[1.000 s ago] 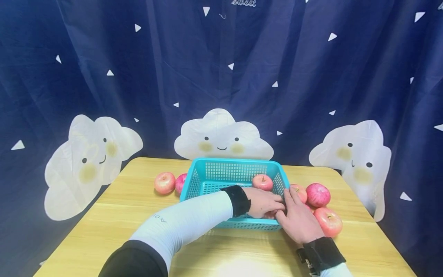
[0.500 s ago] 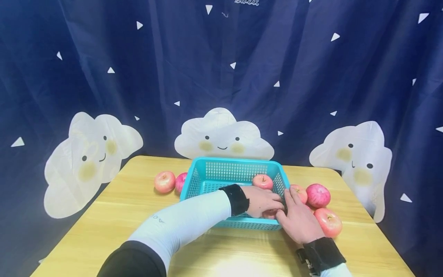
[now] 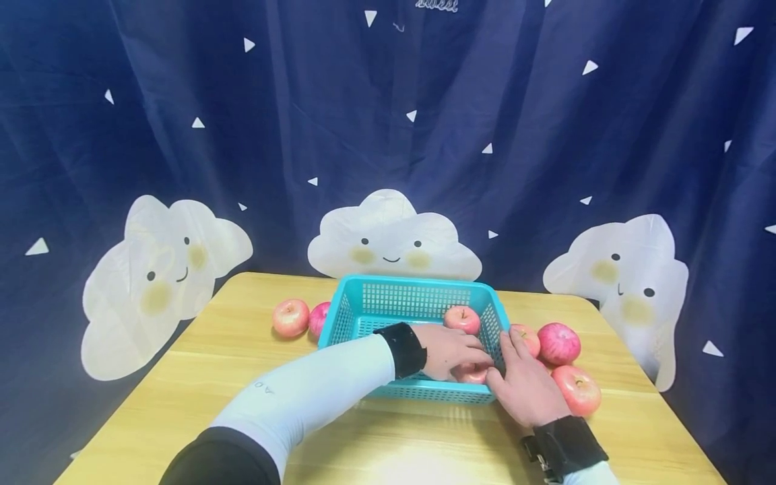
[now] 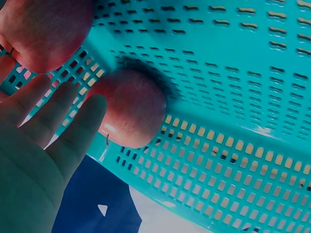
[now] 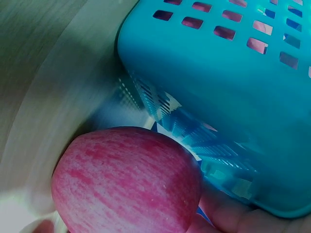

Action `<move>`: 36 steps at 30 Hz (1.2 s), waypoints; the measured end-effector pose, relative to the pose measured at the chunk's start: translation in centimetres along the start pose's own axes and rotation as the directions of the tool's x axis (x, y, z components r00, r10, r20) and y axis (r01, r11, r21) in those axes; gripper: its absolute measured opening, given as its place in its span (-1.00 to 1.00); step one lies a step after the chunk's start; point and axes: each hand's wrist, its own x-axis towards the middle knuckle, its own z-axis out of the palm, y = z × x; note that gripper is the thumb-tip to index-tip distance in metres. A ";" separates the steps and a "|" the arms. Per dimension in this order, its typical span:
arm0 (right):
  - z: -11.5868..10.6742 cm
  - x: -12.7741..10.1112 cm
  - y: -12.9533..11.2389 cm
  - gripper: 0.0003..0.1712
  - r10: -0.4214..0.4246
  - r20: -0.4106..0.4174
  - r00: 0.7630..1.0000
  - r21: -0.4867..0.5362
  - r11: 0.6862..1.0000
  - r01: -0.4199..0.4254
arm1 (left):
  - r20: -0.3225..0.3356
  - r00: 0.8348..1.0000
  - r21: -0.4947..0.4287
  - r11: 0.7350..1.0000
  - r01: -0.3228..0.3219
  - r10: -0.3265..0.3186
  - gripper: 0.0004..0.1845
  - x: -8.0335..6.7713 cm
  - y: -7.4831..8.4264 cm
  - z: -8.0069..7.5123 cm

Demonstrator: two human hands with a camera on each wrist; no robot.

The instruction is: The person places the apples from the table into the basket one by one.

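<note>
My left hand (image 3: 447,350) reaches into a turquoise plastic basket (image 3: 418,281). Its fingers extend over a red apple (image 3: 471,374) at the basket's near right, partly hidden by the hand. Behind it sits another apple (image 3: 463,319), inside the far right part. In the left wrist view, straight fingers (image 4: 80,131) overlap one apple (image 4: 129,108), with a second apple (image 4: 46,34) near other fingers. My right hand (image 3: 529,387) rests along the basket's right rim, fingers extended. Below that hand, the right wrist view shows an apple (image 5: 129,179) outside the basket wall (image 5: 209,63).
Right of the basket lie several more apples, including a dark pink one (image 3: 559,343) and a paler one (image 3: 577,391). Two apples, one light (image 3: 290,318) and one darker (image 3: 318,319), lie to its left. The wooden table (image 3: 370,444) backs onto a blue curtain (image 3: 273,135).
My left hand has drawn slightly left, uncovering more of the apple beneath it. My right hand stays at the basket's right rim. The head view has shifted a little.
</note>
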 end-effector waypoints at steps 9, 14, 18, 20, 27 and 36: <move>0.0 0.0 -0.1 -0.16 0.008 0.002 1.000 0.006 1.000 -0.008 | 0.008 0.988 0.021 0.988 0.154 -0.154 -0.31 -1.8 -0.8 -0.5; 0.0 0.0 0.0 -0.16 0.002 -0.002 1.000 0.004 1.000 -0.002 | 0.000 0.978 0.025 0.977 0.210 -0.210 -0.24 -3.1 -1.3 -0.9; 0.0 -0.1 0.0 -0.16 0.002 0.005 1.000 0.000 1.000 -0.002 | -0.002 0.969 -0.030 0.968 0.248 -0.248 -0.20 -4.2 -1.7 -1.0; 0.1 -0.1 -0.1 -0.15 0.002 0.007 1.000 -0.001 1.000 -0.002 | 0.001 0.964 -0.055 0.963 0.265 -0.265 -0.19 -4.7 -1.8 -1.1; 0.2 -0.1 0.0 -0.15 0.004 0.005 1.000 -0.001 1.000 -0.004 | 0.019 0.947 -0.071 0.945 0.320 -0.320 -0.23 -6.6 -2.5 -1.6; 0.2 -0.1 0.0 -0.15 0.017 -0.002 1.000 0.001 1.000 -0.017 | 0.013 0.919 -0.084 0.916 0.393 -0.394 -0.21 -9.1 -4.0 -1.8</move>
